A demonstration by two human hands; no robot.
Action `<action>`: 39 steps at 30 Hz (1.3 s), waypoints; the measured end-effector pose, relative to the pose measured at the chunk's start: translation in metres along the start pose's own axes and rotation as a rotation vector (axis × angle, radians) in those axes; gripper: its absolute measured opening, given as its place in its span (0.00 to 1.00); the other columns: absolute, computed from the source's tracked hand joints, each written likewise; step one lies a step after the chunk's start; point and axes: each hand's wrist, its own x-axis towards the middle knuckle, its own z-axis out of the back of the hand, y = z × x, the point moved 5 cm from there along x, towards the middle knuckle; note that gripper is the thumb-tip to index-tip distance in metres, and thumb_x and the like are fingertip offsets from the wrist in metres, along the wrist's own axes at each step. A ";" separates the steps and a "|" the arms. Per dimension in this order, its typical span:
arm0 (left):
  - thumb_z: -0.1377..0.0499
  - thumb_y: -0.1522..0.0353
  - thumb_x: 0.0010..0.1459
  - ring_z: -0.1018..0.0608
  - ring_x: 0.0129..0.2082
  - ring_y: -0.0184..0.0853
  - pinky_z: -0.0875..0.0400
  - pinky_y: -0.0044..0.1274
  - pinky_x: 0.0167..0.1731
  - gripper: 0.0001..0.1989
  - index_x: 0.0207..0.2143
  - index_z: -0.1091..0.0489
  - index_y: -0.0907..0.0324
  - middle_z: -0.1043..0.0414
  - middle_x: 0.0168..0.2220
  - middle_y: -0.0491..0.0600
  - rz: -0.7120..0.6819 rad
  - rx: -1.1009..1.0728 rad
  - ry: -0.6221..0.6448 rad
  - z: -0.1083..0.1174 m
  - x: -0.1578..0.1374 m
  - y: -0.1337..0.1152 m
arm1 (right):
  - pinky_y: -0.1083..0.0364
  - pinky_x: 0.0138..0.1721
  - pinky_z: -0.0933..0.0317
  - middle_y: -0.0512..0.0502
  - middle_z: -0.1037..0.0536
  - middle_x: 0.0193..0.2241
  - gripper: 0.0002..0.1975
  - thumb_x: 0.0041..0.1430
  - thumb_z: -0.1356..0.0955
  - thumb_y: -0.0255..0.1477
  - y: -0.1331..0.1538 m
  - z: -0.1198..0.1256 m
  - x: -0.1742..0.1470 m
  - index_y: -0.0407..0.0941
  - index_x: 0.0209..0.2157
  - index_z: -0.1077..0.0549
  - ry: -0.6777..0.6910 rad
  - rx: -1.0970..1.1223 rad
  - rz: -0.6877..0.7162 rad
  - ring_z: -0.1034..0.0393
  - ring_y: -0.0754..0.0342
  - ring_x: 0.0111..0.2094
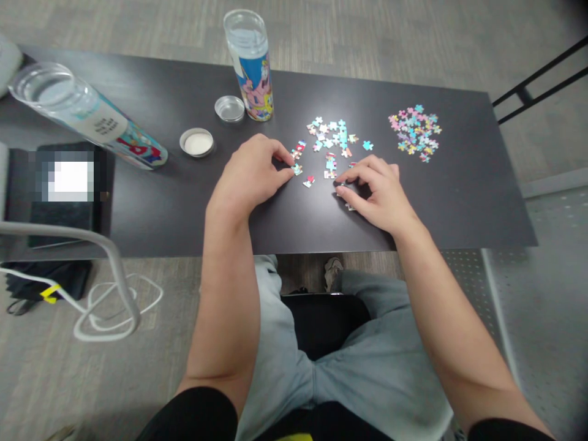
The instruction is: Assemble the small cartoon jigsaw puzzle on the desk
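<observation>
Over the dark table [436, 208], my left hand [250, 171] has thumb and forefinger closed at the edge of a small jigsaw piece [297, 169]. More joined pieces [299, 149] lie just beyond those fingertips. My right hand [379, 190] is curled, thumb and forefinger drawn together at a jigsaw piece [340, 183] that they mostly cover. Other pieces are partly hidden under this hand. Between the hands are a short joined strip [331, 165] and a loose red-and-white piece [309, 181]. A loose group of mostly pale blue pieces [328, 135] is spread farther back.
A pile of pink, yellow and blue pieces [416, 131] sits at right. Two clear picture-printed tubes, one upright [255, 79] and one at far left [110, 125], stand near two round lids [229, 109] [196, 143]. A grey tubular bar [68, 230] and white cable [151, 300] are lower left.
</observation>
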 end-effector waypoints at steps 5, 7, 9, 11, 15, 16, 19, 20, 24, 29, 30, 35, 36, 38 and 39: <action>0.21 0.70 0.64 0.15 0.42 0.44 0.21 0.38 0.49 0.07 0.42 0.14 0.51 0.11 0.43 0.49 -0.003 -0.071 0.064 -0.007 -0.001 -0.014 | 0.31 0.67 0.33 0.41 0.11 0.55 0.11 0.83 0.26 0.42 -0.003 0.001 0.001 0.58 0.57 0.11 0.017 0.001 -0.008 0.18 0.33 0.53; 0.22 0.71 0.65 0.16 0.40 0.43 0.22 0.36 0.47 0.07 0.42 0.14 0.52 0.11 0.42 0.48 -0.005 -0.091 0.079 -0.008 0.000 -0.016 | 0.31 0.68 0.33 0.41 0.11 0.55 0.11 0.84 0.26 0.43 -0.004 0.000 0.001 0.58 0.59 0.11 0.030 -0.006 -0.015 0.18 0.33 0.54; 0.22 0.70 0.65 0.17 0.39 0.41 0.23 0.35 0.47 0.07 0.44 0.13 0.52 0.10 0.43 0.48 -0.015 -0.104 0.080 -0.009 0.000 -0.015 | 0.31 0.68 0.33 0.41 0.11 0.55 0.12 0.84 0.26 0.43 -0.005 0.000 0.002 0.58 0.60 0.11 0.040 -0.007 -0.009 0.18 0.33 0.54; 0.21 0.67 0.66 0.19 0.39 0.39 0.24 0.34 0.46 0.08 0.46 0.12 0.52 0.10 0.45 0.48 -0.033 -0.111 0.082 -0.011 0.000 -0.013 | 0.32 0.68 0.33 0.40 0.12 0.55 0.13 0.85 0.26 0.44 -0.006 0.000 0.001 0.58 0.61 0.11 0.043 -0.007 0.003 0.18 0.33 0.54; 0.18 0.64 0.62 0.21 0.39 0.40 0.27 0.35 0.45 0.13 0.49 0.11 0.50 0.13 0.47 0.49 -0.076 -0.093 0.076 -0.015 0.001 -0.009 | 0.31 0.70 0.33 0.40 0.13 0.57 0.15 0.87 0.27 0.44 -0.002 -0.002 0.002 0.58 0.65 0.12 0.040 -0.031 0.017 0.18 0.33 0.57; 0.18 0.64 0.61 0.21 0.40 0.40 0.27 0.35 0.45 0.15 0.49 0.11 0.50 0.14 0.48 0.49 -0.086 -0.092 0.075 -0.015 0.001 -0.008 | 0.30 0.71 0.34 0.39 0.13 0.59 0.16 0.89 0.27 0.44 0.001 -0.004 0.003 0.59 0.67 0.12 0.038 -0.046 0.019 0.19 0.32 0.59; 0.17 0.65 0.59 0.23 0.40 0.40 0.28 0.36 0.46 0.19 0.52 0.12 0.49 0.16 0.48 0.49 -0.108 -0.110 0.114 -0.015 0.000 -0.007 | 0.27 0.73 0.35 0.37 0.16 0.64 0.19 0.92 0.28 0.46 0.015 -0.011 0.008 0.61 0.72 0.12 0.043 -0.101 0.031 0.22 0.29 0.65; 0.17 0.64 0.58 0.23 0.40 0.40 0.28 0.35 0.46 0.20 0.52 0.12 0.49 0.17 0.48 0.48 -0.113 -0.118 0.143 -0.014 -0.001 -0.007 | 0.25 0.72 0.35 0.37 0.17 0.66 0.20 0.92 0.28 0.48 0.021 -0.015 0.009 0.62 0.73 0.13 0.055 -0.118 0.039 0.24 0.27 0.67; 0.16 0.64 0.56 0.23 0.43 0.41 0.26 0.34 0.47 0.27 0.57 0.15 0.48 0.19 0.49 0.48 -0.099 -0.150 0.223 -0.010 -0.007 -0.007 | 0.22 0.70 0.33 0.34 0.19 0.69 0.22 0.93 0.31 0.51 0.036 -0.025 0.014 0.63 0.74 0.12 0.093 -0.149 0.062 0.27 0.23 0.68; 0.20 0.69 0.59 0.22 0.42 0.39 0.23 0.35 0.51 0.27 0.59 0.17 0.50 0.19 0.53 0.50 -0.046 -0.160 0.158 -0.006 -0.010 -0.006 | 0.19 0.69 0.33 0.34 0.17 0.67 0.19 0.91 0.29 0.52 0.031 -0.019 0.014 0.60 0.65 0.09 0.055 -0.136 0.023 0.27 0.21 0.69; 0.21 0.68 0.60 0.22 0.42 0.40 0.22 0.35 0.52 0.23 0.57 0.16 0.50 0.19 0.52 0.50 -0.044 -0.148 0.155 -0.005 -0.011 -0.006 | 0.19 0.69 0.33 0.34 0.17 0.67 0.18 0.89 0.27 0.51 0.028 -0.017 0.014 0.59 0.63 0.09 0.046 -0.129 0.007 0.27 0.21 0.70; 0.18 0.62 0.60 0.20 0.43 0.44 0.20 0.38 0.53 0.16 0.49 0.11 0.49 0.20 0.43 0.50 -0.022 -0.105 0.140 0.005 -0.013 -0.003 | 0.21 0.69 0.33 0.35 0.16 0.64 0.15 0.86 0.23 0.49 0.024 -0.015 0.015 0.60 0.63 0.10 0.021 -0.096 -0.016 0.26 0.21 0.69; 0.17 0.61 0.58 0.20 0.43 0.45 0.20 0.38 0.53 0.16 0.48 0.11 0.49 0.21 0.42 0.50 -0.017 -0.094 0.136 0.007 -0.014 -0.003 | 0.21 0.69 0.33 0.35 0.16 0.63 0.15 0.86 0.23 0.50 0.025 -0.016 0.015 0.60 0.63 0.10 0.020 -0.093 -0.008 0.26 0.21 0.69; 0.16 0.60 0.57 0.20 0.43 0.45 0.20 0.38 0.52 0.15 0.46 0.09 0.49 0.20 0.42 0.50 -0.016 -0.073 0.133 0.009 -0.015 -0.002 | 0.22 0.68 0.33 0.35 0.15 0.62 0.16 0.85 0.22 0.52 0.026 -0.017 0.016 0.59 0.61 0.11 0.018 -0.087 0.000 0.26 0.21 0.69; 0.16 0.60 0.57 0.20 0.43 0.45 0.20 0.37 0.51 0.15 0.46 0.09 0.49 0.19 0.42 0.50 -0.021 -0.064 0.132 0.009 -0.015 -0.002 | 0.22 0.68 0.32 0.35 0.15 0.61 0.16 0.84 0.22 0.53 0.027 -0.016 0.017 0.59 0.60 0.11 0.018 -0.082 -0.003 0.26 0.22 0.68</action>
